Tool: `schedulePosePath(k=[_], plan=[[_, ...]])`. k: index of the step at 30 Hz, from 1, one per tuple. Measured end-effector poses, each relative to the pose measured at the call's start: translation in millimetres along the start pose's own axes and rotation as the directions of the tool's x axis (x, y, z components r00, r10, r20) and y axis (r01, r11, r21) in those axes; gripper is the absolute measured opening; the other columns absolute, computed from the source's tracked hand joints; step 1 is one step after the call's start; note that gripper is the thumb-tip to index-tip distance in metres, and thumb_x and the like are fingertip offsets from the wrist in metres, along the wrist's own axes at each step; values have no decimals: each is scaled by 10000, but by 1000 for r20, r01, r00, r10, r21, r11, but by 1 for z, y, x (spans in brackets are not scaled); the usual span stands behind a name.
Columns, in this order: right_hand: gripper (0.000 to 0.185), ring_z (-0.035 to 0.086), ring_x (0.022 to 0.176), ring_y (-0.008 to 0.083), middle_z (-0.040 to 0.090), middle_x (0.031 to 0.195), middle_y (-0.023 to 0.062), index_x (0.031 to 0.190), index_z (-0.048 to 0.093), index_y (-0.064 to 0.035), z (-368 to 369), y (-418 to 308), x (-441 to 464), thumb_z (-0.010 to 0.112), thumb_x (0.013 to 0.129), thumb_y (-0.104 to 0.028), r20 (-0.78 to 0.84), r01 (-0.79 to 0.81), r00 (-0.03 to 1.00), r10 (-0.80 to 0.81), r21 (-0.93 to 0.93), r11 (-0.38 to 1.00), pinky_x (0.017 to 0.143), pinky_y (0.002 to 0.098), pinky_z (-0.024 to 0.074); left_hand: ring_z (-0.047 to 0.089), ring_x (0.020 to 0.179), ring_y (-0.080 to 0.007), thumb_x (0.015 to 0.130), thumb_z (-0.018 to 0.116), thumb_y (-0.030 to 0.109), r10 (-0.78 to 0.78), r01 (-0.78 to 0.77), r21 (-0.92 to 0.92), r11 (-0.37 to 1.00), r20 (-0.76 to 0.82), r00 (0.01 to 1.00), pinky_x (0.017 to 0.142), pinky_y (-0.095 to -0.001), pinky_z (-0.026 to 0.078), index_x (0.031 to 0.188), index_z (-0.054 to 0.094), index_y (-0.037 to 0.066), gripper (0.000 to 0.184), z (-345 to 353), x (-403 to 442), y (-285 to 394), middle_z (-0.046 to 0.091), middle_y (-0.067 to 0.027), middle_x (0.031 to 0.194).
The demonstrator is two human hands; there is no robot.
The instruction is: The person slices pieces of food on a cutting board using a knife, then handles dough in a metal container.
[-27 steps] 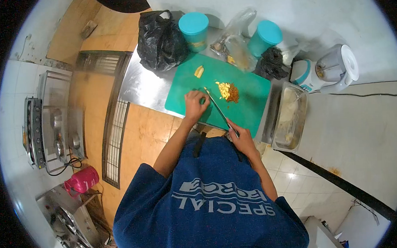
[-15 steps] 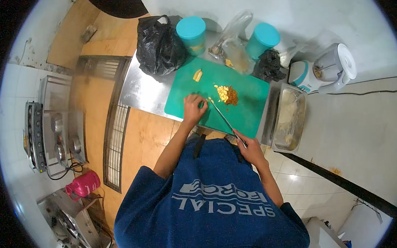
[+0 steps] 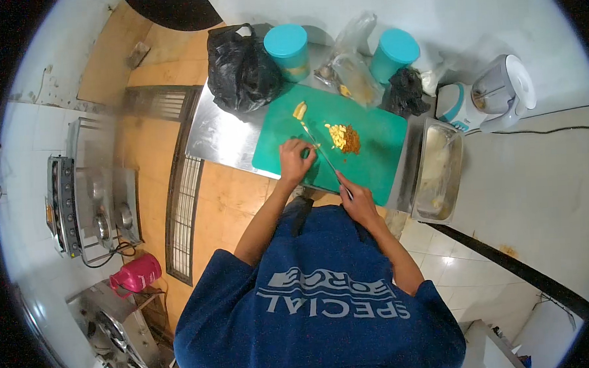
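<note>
Right hand (image 3: 359,199) grips the knife (image 3: 329,159); left hand (image 3: 297,161) curls beside it, contents unclear.
Chopped yellow pieces (image 3: 338,138) sit on the board (image 3: 373,169) at left hand's two o'clock, likely sparing cutting space.

Black plastic bag (image 3: 242,74) beside a turquoise-lidded tub (image 3: 286,47); white blender (image 3: 491,96); pink gas cylinder (image 3: 139,273).

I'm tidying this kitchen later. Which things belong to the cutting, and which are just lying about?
Likely in use: knife, in the right hand; green board; chopped yellow pieces; brown bits beside them.

Apparently just lying about: large black bag; turquoise tubs; blender; pink cylinder.
</note>
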State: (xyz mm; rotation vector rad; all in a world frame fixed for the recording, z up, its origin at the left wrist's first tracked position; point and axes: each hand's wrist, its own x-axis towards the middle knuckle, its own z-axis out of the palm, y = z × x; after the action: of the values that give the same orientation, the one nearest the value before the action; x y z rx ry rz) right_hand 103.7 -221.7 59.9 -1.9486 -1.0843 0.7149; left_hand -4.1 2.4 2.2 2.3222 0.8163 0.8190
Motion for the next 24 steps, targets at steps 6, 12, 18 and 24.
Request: schedulePosePath(k=[6, 12, 18, 24], plan=[[462, 748, 793, 377, 748, 1009, 283, 1499, 618, -159, 3, 3, 2, 609, 1038, -124, 7, 26, 1000, -25, -54, 998, 737, 444, 557, 660, 943, -295, 805, 812, 149, -5, 5, -2, 1000, 7, 1000, 885, -445, 453, 840, 744, 119, 83, 1, 0, 1, 712, -66, 907], [476, 742, 802, 401, 750, 1004, 280, 1504, 613, -165, -1, 2, -1, 611, 1031, -120, 26, 28, 999, -26, -74, 997, 748, 456, 563, 657, 949, -301, 805, 809, 140, -12, 12, -27, 1000, 12, 1000, 882, -449, 454, 844, 736, 115, 86, 1, 1, 1, 710, -67, 912], [475, 733, 877, 439, 754, 1022, 251, 1513, 602, -222, -47, -24, -30, 581, 1041, -167, 137, -88, 985, 109, -152, 984, 846, 499, 568, 651, 954, -311, 810, 808, 141, -6, 6, -12, 1000, 18, 1000, 893, -454, 456, 885, 737, 107, 109, 2, -1, -3, 704, -80, 941], [470, 727, 913, 459, 746, 1060, 276, 1510, 604, -248, -92, -65, -31, 589, 1043, -211, 276, -268, 903, 330, -239, 933, 873, 486, 557, 641, 958, -336, 829, 797, 153, 84, -83, -18, 996, 22, 996, 904, -467, 472, 909, 746, 95, 112, -4, -1, -8, 687, -106, 939]])
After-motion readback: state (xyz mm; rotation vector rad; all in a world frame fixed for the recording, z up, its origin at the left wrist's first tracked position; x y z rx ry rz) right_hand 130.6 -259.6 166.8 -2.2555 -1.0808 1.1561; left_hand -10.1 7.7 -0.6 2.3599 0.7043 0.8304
